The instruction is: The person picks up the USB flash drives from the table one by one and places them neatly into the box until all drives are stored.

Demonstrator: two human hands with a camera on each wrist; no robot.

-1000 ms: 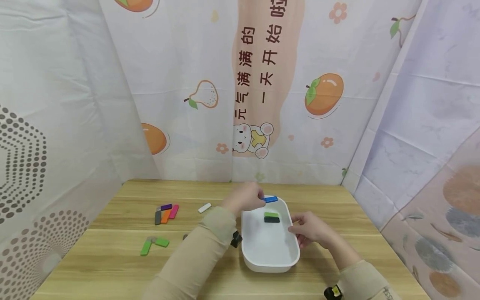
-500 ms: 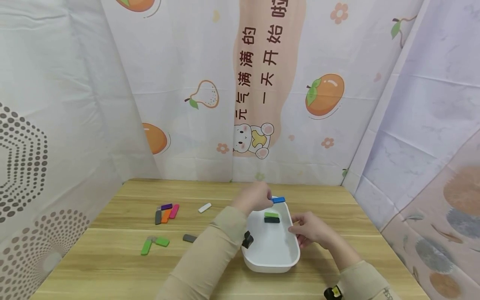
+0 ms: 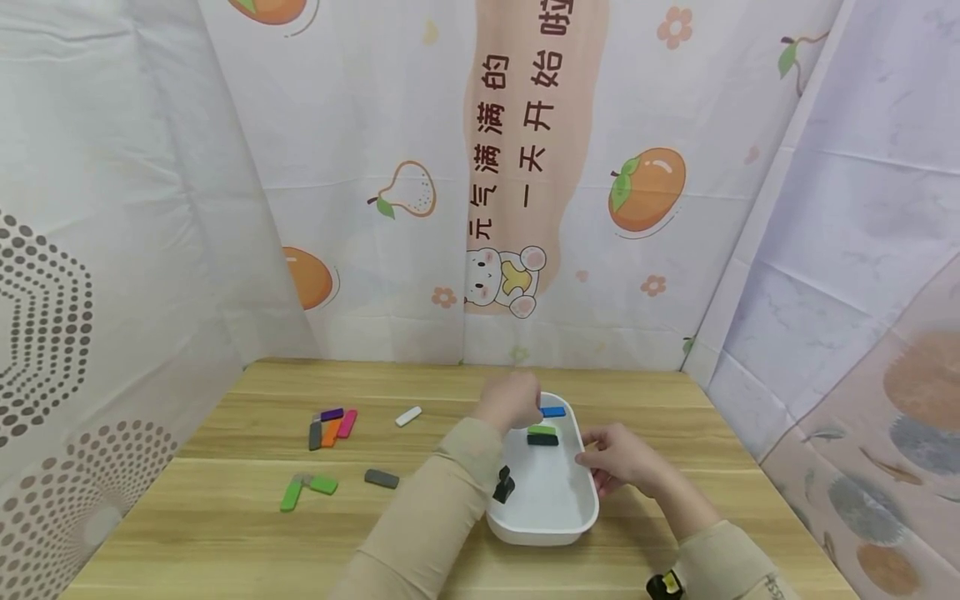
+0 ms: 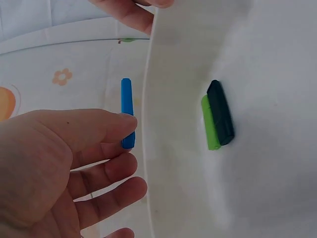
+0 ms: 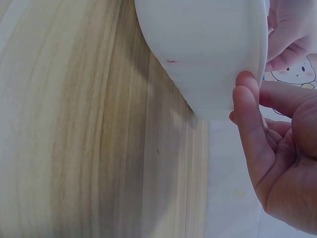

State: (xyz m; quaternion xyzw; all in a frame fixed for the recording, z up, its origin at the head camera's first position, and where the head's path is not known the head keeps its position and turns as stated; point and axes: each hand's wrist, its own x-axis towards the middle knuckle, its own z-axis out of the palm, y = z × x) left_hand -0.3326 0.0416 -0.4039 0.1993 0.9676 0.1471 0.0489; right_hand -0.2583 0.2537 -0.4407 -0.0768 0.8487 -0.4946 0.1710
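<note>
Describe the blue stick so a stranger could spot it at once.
Find the white tray, held at its right edge by the right hand. At its far end, the left hand pinches a blue stick between thumb and finger. Its blue sets it apart from the light green stick and the dark stick lying side by side in the tray.

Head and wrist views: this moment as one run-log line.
left hand: pinches blue piece | right hand: grips white tray at rim | in tray: green piece, dark piece | on table: white piece
</note>
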